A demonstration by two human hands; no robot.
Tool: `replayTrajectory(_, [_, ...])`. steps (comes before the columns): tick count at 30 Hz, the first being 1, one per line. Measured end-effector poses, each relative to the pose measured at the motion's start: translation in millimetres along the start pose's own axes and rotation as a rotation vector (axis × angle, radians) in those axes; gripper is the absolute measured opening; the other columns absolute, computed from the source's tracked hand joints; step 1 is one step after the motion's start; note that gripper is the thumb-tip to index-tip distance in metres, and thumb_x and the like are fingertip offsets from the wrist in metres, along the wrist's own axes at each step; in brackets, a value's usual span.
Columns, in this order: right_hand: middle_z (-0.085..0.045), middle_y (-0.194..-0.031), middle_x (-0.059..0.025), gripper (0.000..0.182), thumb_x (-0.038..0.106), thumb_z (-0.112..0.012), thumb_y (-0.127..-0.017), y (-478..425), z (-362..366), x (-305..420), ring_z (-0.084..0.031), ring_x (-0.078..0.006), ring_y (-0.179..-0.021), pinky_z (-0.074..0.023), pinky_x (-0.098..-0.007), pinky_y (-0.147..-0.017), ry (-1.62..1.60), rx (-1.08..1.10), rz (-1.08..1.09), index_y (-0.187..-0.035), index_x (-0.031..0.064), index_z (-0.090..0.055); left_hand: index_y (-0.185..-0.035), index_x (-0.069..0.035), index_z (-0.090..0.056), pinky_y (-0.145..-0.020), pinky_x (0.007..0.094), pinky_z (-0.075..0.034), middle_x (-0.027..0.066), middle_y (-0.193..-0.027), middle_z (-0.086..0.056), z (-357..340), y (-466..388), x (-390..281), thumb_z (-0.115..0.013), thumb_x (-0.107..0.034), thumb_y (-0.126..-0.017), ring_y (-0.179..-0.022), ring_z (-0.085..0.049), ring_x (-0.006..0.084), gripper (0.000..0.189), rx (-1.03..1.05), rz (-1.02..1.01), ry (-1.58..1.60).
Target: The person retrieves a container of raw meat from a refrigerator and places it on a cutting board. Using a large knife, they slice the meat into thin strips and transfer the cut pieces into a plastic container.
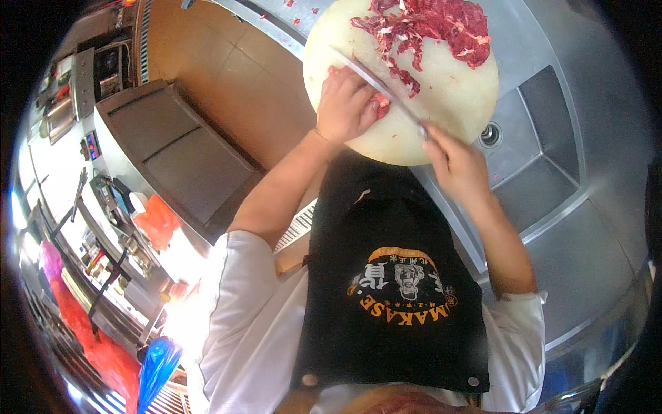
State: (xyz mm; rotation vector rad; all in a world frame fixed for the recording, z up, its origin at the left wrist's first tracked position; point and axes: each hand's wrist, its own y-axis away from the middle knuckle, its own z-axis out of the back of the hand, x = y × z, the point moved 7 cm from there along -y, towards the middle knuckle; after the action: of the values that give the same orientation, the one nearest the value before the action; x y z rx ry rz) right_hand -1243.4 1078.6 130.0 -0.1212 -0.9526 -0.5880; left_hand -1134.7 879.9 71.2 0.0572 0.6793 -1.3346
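Observation:
A round, pale cutting board (408,137) lies partly over a metal sink. My right hand (457,160) grips the handle of a kitchen knife (375,80), whose blade slants up and left across the board. Beside the blade, my left hand (347,103) presses down on a piece of raw red meat (382,105); the meat shows past the fingers on both sides. The hand hides most of that piece. Farther up the board lies a larger heap of raw meat (439,26) with ragged strips and pale fat.
To the right of the board is a stainless steel sink basin (548,176) with a drain (490,135). Small meat scraps (297,20) dot the metal counter at the top. A dark-topped cabinet (176,155) stands at the left, near a red plastic bag (156,221) and a blue plastic bag (159,370).

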Motion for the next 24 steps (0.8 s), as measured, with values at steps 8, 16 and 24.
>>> replayTrajectory(8, [-0.073, -0.107, -0.0197, 0.035, 0.026, -0.062, -0.102, -21, -23, 2, -0.073, -0.0381, -0.095, -0.0571, -0.0432, -0.08, 0.027, 0.113, -0.111, -0.134, 0.0139, -0.066, -0.094, -0.016, -0.075, -0.096, 0.05, -0.044, 0.0096, -0.115, -0.064, -5, -7, 0, -0.077, -0.022, -0.068, -0.11, -0.058, 0.0349, 0.026, -0.021, -0.007, -0.052])
replayTrajectory(16, [-0.073, -0.103, -0.0202, 0.036, 0.034, -0.058, -0.103, -11, -33, -17, -0.071, -0.04, -0.094, -0.0558, -0.0485, -0.079, 0.052, 0.073, -0.106, -0.133, 0.0153, -0.066, -0.097, -0.015, -0.076, -0.087, 0.0442, -0.047, 0.0077, -0.11, -0.066, 4, -13, -1, -0.083, -0.018, -0.067, -0.101, -0.062, 0.0315, 0.031, -0.005, -0.01, -0.02])
replayTrajectory(24, [-0.074, -0.1, -0.0174, 0.036, 0.034, -0.058, -0.103, -105, -20, 9, -0.072, -0.039, -0.091, -0.0563, -0.0475, -0.079, -0.04, -0.077, -0.118, -0.132, 0.0155, -0.066, -0.105, -0.011, -0.072, -0.094, 0.0509, -0.045, 0.0114, -0.115, -0.062, 5, 0, -2, -0.077, -0.021, -0.073, -0.107, -0.058, 0.0363, 0.034, -0.023, 0.003, 0.024])
